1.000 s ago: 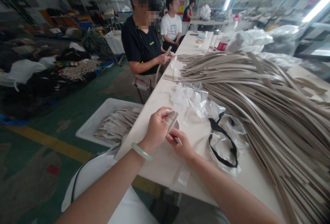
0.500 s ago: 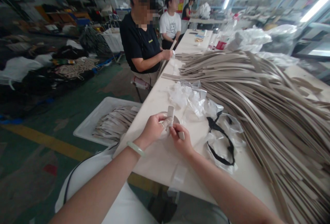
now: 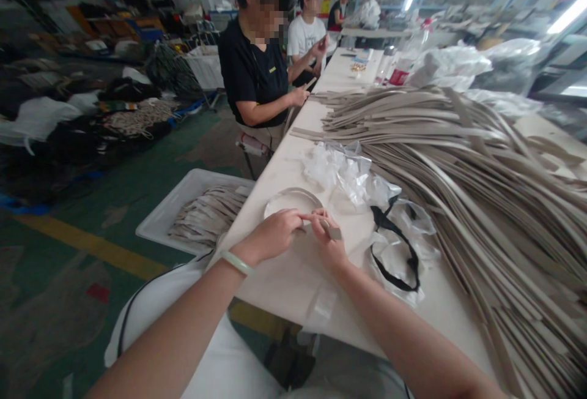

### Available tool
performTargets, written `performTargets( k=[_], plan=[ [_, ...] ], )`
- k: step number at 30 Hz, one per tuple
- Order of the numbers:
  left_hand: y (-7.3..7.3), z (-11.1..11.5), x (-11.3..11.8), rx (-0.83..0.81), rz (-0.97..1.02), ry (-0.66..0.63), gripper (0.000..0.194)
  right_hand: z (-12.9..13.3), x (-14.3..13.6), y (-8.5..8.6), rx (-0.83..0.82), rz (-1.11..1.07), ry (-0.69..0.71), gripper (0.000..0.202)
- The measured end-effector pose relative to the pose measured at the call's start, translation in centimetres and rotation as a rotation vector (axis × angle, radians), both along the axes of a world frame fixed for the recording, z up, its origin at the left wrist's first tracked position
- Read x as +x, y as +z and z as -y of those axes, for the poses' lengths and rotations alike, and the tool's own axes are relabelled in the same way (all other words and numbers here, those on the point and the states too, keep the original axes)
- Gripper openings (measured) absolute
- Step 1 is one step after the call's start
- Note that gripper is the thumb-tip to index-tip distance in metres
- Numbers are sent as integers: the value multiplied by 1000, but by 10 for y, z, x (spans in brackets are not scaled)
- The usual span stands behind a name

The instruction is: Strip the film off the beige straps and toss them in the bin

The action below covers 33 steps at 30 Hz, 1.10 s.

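My left hand, with a pale green bangle at the wrist, is closed, its fingertips pinched together against my right hand's fingers. Between them a beige-grey strap bends in an arc over the table, just beyond my knuckles. My right hand is curled round the strap, and a short flat end sticks out past its fingers. The fingers hide the exact spot where the two hands meet on the strap. Just beyond my right hand lies crumpled clear plastic.
Long beige straps lie heaped along the table's right side. A black band rests on plastic near my right forearm. At left, a white bin holds more straps. A co-worker in black handles a strap at the table's edge; others sit behind.
The upright strap end between my hands is gone from sight, and the strap now arcs beyond them. My left hand has turned palm-down. The co-worker's far hand has risen.
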<state>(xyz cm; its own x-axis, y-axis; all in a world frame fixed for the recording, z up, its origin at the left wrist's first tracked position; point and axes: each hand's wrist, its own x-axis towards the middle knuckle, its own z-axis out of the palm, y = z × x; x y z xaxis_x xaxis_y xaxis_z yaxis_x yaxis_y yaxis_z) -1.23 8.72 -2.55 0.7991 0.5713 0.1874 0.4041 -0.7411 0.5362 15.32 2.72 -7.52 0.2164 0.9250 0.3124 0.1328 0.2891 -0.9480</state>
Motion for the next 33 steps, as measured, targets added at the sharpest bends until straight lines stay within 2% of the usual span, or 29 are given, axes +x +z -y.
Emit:
performTargets(
  k=[2, 5, 6, 8, 10, 13, 16, 21, 24, 29, 33],
  plan=[
    [-7, 1, 3, -53, 18, 7, 25, 0, 0, 0, 3, 23, -64, 38],
    [-15, -2, 10, -85, 49, 41, 6, 0, 1, 1, 5, 34, -105, 43],
    [-16, -4, 13, -78, 66, 58, 5, 1, 0, 0, 7, 41, -93, 44],
    [-17, -5, 20, -62, 121, 71, 22, 2, 0, 0, 41, 84, -49, 43],
    [-15, -4, 27, -70, 163, -20, 32, 3, 0, -1, 123, 175, -41, 41],
    [-11, 1, 35, -117, 124, -211, 22, 7, 3, -1, 229, 354, -101, 41],
    [-9, 3, 35, -67, 8, -204, 24, 10, 6, 1, 266, 440, -145, 37],
    [-10, -7, 21, 195, -220, -78, 22, 9, 4, 2, 293, 318, -311, 31],
    [-7, -16, 10, 268, -280, -54, 20, 7, 2, 0, 254, 342, -350, 33],
    [-8, -34, -12, 216, -280, -11, 25, 9, 7, -2, 47, 375, -466, 38],
    [-12, -56, -43, 176, -247, 33, 28, 8, 9, -2, -35, 353, -525, 46]
  ],
)
